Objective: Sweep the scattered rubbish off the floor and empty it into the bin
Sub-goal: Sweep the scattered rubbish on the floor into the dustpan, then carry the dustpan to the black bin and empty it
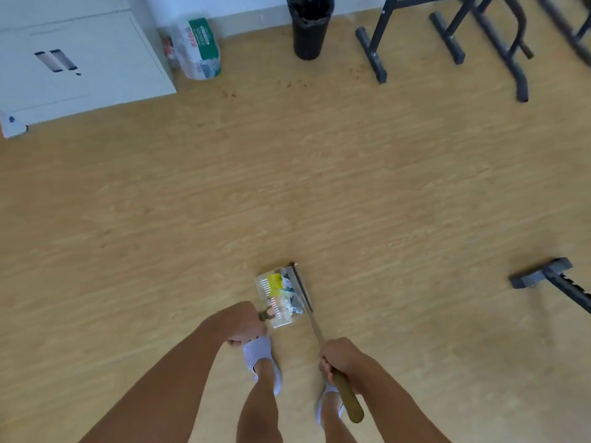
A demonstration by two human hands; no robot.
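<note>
Some blurry rubbish (285, 294), seemingly paper

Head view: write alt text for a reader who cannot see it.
A person's left hand holds a clear dustpan full of rubbish, while the right hand grips a broom. A black bin stands across the wooden floor.

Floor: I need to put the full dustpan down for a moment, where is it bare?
The wide middle of the floor, between dustpan and bin, is bare. Crowded: rack feet right of the bin, crumbs before it.
</note>
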